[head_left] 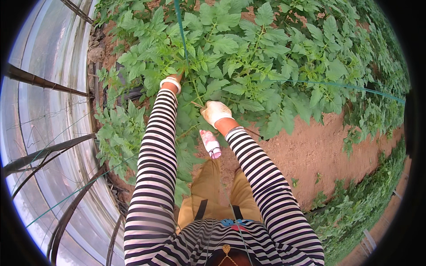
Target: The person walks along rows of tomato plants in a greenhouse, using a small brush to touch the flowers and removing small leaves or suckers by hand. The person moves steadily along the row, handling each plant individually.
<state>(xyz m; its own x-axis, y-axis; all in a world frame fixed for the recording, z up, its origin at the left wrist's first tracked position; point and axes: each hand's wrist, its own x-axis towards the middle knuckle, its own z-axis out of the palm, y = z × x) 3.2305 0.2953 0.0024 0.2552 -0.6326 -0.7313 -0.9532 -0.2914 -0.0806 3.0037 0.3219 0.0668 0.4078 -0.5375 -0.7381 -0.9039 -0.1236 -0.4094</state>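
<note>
My left hand (177,78), with a white band or glove cuff at the wrist, reaches into the leafy top of a tomato plant (196,88). Leaves hide its fingers, so its grip does not show. A green twine (182,30) runs down to the stems beside it. My right hand (215,112), in a soiled white glove, is closed around a thin stick (254,133) that juts out on both sides of the fist. Just below that fist is a pink-and-white object (210,144) with a dark cord at its lower end; what it is cannot be told.
Plastic film sheeting (50,109) on dark poles (50,81) forms a wall at left. Another green twine (346,87) stretches across the plants at right. Bare reddish soil (319,149) lies between this row and another green row (352,216).
</note>
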